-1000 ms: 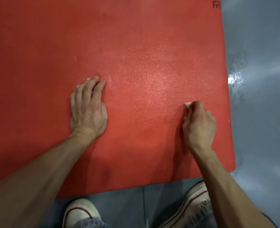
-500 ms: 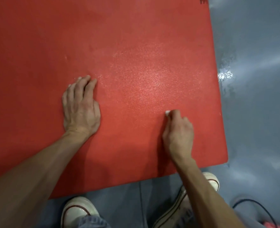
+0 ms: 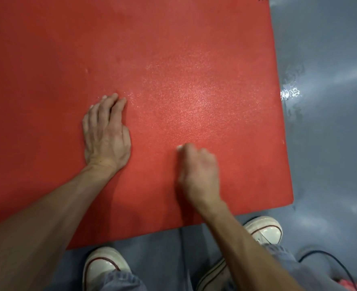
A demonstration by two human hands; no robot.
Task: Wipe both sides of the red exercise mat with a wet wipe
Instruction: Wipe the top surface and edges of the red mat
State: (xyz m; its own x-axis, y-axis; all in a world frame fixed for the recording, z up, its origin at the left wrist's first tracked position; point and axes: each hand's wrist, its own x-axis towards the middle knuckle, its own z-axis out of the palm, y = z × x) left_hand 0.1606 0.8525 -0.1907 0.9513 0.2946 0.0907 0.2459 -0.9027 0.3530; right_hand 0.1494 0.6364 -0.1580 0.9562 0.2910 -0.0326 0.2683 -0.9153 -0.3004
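- Lying flat on grey floor (image 3: 330, 143): red exercise mat (image 3: 152, 59), near-right corner by the shoes.
- Left hand (image 3: 106, 133) pressed flat on mat, fingers straight, mid-mat toward the near edge.
- Right hand (image 3: 198, 171) curled round white wet wipe (image 3: 180, 147), just right of the left, blurred.
- Dark mark at mat's far-right corner, unreadable.

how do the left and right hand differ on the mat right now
The left hand lies flat with straight fingers pressed on the red exercise mat; the right hand is curled into a grip.
The left hand holds nothing; the right hand holds a wet wipe, only a white corner showing.
The left hand looks sharp; the right hand is motion-blurred.
Both are bare and rest on the mat.
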